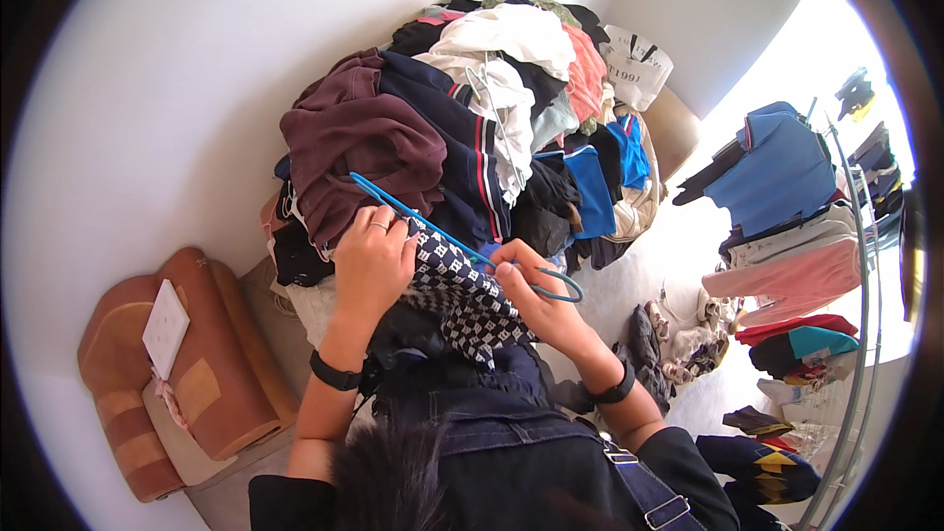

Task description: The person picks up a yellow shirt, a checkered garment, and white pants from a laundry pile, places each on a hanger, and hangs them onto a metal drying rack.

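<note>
A blue clothes hanger [450, 236] slants across in front of me, its rounded end at the right. My right hand [538, 291] grips it near that end. My left hand [375, 258], with a ring on one finger, is closed on the top edge of a black-and-white patterned garment [479, 317], close beside the hanger's far part. The garment hangs down between my hands. Behind it lies a large heap of clothes, with a maroon garment [354, 133], a navy one with red and white stripes [442, 125] and white ones [509, 33]. A thin pale hanger [495, 110] rests on the white cloth.
A metal rack [859, 236] with hanging clothes curves along the right. Shoes [693, 343] and a dark bundle lie on the floor before it. At left stands a brown patchwork armchair [214, 369] with a white square thing [166, 330] on it. A white bag [636, 70] stands behind the heap.
</note>
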`<state>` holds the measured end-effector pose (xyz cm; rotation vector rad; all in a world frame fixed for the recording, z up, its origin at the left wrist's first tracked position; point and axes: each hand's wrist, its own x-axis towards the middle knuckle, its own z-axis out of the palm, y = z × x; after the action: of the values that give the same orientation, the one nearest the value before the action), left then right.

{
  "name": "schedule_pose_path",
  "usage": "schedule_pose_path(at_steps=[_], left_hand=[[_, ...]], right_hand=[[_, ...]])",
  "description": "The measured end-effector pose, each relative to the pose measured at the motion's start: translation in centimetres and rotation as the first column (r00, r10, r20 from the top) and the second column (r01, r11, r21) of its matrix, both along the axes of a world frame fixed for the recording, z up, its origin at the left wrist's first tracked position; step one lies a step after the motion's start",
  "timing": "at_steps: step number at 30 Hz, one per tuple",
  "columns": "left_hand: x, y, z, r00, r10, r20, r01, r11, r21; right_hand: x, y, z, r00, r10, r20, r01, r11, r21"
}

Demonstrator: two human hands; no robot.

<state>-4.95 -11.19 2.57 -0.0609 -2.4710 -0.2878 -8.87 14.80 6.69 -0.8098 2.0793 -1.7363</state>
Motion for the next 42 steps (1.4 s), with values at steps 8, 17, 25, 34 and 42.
schedule_pose_path(at_steps=[8,17,25,34,42], left_hand=[[0.5,-0.5,1.6,0.982,-0.162,0.097,0.167,0.985,-0.046],[4.2,0.0,3.4,0.919,-0.309,-0.244,0.335,0.94,0.071],[8.1,-3.5,1.6,0.891,0.015,-0.454,0.176,0.91,0.375],[6.5,-5.7,-8.6,0.986,-0.114,-0.125,0.044,-0.541,0.84],[1.5,-4.8,-10.2,0.908,-0.299,0.293,-0.319,-0.039,0.947]], right_hand=[[-1.1,-1.2,-2.3,0.988,-0.018,-0.155,0.043,0.986,0.158],[-6.1,-0.4,-7.9,0.964,-0.191,-0.188,0.204,0.977,0.056],[-8.3,2.6,-7.4,0.899,-0.399,-0.181,0.412,0.91,0.044],[-7.2,3.2,-1.3,0.872,-0.333,0.357,0.389,0.916,-0.095],[-4.0,4.4,1.5,0.951,-0.05,0.304,0.069,0.996,-0.053]])
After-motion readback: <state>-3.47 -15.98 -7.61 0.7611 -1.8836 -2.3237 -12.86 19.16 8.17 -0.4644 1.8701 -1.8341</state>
